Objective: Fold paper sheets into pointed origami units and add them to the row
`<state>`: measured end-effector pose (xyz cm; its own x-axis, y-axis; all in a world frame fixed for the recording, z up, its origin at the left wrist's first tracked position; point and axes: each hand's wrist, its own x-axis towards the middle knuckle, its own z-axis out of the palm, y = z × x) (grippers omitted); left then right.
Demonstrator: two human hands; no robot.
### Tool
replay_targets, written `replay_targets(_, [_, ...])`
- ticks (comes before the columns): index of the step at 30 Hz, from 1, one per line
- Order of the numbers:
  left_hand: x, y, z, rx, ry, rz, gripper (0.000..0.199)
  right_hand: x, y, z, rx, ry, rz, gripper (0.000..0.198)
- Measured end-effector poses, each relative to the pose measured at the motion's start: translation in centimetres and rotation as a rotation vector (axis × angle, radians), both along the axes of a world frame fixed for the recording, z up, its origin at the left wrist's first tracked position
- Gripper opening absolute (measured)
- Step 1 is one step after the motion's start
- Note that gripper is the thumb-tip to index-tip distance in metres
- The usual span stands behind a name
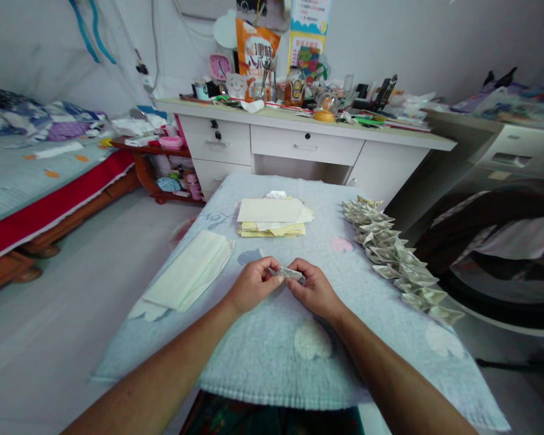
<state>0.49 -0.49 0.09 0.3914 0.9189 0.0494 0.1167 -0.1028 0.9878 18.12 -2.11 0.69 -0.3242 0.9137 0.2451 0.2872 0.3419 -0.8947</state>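
Between both hands, above the middle of the cloth-covered table, is a small piece of folded paper, greyish white. My left hand pinches its left end between thumb and fingers. On the other end, my right hand grips it the same way, the two thumbs close together. Rows of folded paper pieces with pointed ends run down the table's right side. Beyond my hands lies a stack of cream and yellow paper sheets. Left of my left hand rests a pile of pale paper sheets.
A white desk crowded with jars, a pink clock and an orange bag stands behind the table. At the right is a front-loading washing machine. A bed takes up the left side.
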Motion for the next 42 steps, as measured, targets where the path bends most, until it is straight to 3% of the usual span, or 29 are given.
replay_targets(3, [0.0, -0.2, 0.1, 0.110, 0.113, 0.046, 0.018, 0.0, 0.2, -0.4, 0.151, -0.141, -0.050, 0.010])
replay_targets(6, [0.2, -0.2, 0.1, 0.278, 0.162, 0.052, 0.009, 0.1, 0.5, -0.7, 0.308, -0.334, -0.069, 0.018])
replay_targets(10, [0.2, 0.0, -0.3, 0.424, 0.243, 0.026, 0.011, 0.4, 0.5, -1.0, 0.399, -0.552, -0.070, 0.020])
replay_targets(23, [-0.5, -0.3, -0.6, 0.515, 0.446, -0.097, 0.016, 1.1, -0.1, 0.1, 0.246, -0.639, 0.052, 0.020])
replay_targets(28, [-0.9, -0.2, -0.2, 0.576, 0.570, -0.110, 0.012, 1.5, -0.2, 0.2, 0.259, -0.654, 0.094, 0.016])
replay_targets(34, [-1.3, -0.2, 0.0, 0.577, 0.627, -0.227, 0.010, 1.6, -0.1, 0.2, 0.317, -0.670, 0.149, 0.014])
replay_targets(42, [-1.1, -0.3, -0.3, 0.540, 0.650, -0.192, 0.009, 1.8, 0.1, 0.1, 0.257, -0.604, 0.116, 0.010])
